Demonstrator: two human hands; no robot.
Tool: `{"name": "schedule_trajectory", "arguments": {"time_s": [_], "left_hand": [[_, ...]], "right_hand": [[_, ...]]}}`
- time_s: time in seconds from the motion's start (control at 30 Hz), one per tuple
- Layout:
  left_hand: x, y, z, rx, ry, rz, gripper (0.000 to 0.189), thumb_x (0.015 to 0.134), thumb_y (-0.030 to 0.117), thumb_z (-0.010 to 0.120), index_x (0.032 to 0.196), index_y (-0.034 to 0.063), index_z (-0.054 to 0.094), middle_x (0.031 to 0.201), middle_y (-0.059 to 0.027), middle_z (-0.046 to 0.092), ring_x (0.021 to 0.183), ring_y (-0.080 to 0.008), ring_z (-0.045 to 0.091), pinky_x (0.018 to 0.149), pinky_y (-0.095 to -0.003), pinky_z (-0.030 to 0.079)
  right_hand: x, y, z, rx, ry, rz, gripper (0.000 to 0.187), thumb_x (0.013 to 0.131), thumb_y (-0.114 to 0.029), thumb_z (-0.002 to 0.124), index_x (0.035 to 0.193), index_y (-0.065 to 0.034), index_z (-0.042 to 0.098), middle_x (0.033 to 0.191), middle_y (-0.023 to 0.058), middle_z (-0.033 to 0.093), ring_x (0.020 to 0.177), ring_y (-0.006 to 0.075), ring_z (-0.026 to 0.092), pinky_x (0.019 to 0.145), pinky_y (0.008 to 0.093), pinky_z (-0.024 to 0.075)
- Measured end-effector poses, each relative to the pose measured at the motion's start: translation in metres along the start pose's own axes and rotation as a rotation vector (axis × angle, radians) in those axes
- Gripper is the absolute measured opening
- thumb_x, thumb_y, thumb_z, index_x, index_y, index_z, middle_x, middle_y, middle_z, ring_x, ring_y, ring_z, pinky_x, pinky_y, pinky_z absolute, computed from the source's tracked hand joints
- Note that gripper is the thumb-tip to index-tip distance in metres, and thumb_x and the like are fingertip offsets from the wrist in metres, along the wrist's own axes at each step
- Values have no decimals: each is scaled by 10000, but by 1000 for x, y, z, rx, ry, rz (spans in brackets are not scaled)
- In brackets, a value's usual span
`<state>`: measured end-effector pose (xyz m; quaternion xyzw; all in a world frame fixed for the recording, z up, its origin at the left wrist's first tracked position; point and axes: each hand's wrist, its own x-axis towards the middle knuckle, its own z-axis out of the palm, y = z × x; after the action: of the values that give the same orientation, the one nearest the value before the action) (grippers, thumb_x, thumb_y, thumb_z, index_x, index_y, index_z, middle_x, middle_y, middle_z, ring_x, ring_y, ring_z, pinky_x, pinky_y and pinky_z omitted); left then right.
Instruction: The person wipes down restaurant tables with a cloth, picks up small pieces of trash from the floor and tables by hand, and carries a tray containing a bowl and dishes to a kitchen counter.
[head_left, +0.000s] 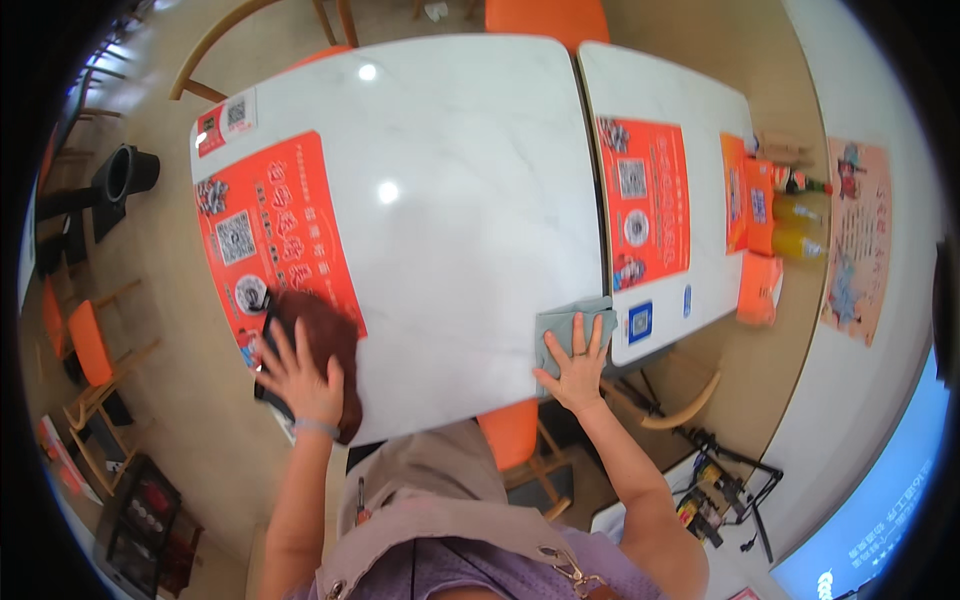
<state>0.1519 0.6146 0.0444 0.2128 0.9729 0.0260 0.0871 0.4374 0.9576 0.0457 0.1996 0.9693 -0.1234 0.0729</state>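
Note:
My right hand (577, 367) lies flat, fingers spread, on a folded grey-green cloth (553, 328) at the near right corner of a white marble-patterned table (465, 225). At the near left corner, my left hand (306, 382) rests with spread fingers over a dark brown cloth-like item (330, 330). Something black shows along that item's left side; what it is cannot be made out. Beneath and beyond the brown item, a large red printed sheet (300, 202) with a printed code covers the table's left end.
A second white table (705, 172) adjoins on the right across a narrow gap, with another red printed sheet (664, 202). Bottles of yellow drink (799, 229) and orange boxes (759, 206) stand by the wall. Orange chairs (514, 435) surround the tables. A black bin (124, 172) stands left.

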Motion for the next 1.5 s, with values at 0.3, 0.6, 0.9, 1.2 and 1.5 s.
{"name": "schedule_trajectory", "arguments": {"time_s": [0.3,0.6,0.9,1.2,1.5], "left_hand": [[-44,-44,10,-95,101,-76,803,766,307,574,1518,106,376,1628,-196,220,1470,-512,168,1078,-624,264],[-46,-44,12,-47,95,-133,794,789,334,596,1529,142,381,1635,-172,213,1460,-506,185,1070,-614,288],[-55,-70,13,-204,97,-41,762,768,398,640,1459,130,467,1588,-218,280,1299,-509,391,1030,-572,419],[-43,-68,6,-238,72,-73,777,729,386,684,1452,182,485,1592,-180,292,1292,-486,396,999,-562,449],[-48,-83,6,-371,40,-94,774,745,388,707,1465,224,474,1606,-162,271,1237,-479,431,944,-545,494]], "right_hand": [[477,-1,-49,-141,458,-35,559,967,-563,439,1485,-354,452,1611,90,313,1471,451,202,1153,695,95],[282,-54,-14,-23,351,-25,489,977,-403,473,1444,-269,518,1574,55,388,1456,437,250,1153,667,153],[68,-99,15,-82,-24,-98,622,880,-584,585,1435,-308,532,1641,74,241,1476,507,133,1077,771,106],[517,-118,-22,-90,521,-91,540,994,-494,389,1494,-298,448,1593,71,350,1462,440,231,1161,667,127],[80,-199,37,-27,47,-28,563,946,-407,506,1482,-235,482,1637,131,239,1484,490,148,1113,715,149]]}}
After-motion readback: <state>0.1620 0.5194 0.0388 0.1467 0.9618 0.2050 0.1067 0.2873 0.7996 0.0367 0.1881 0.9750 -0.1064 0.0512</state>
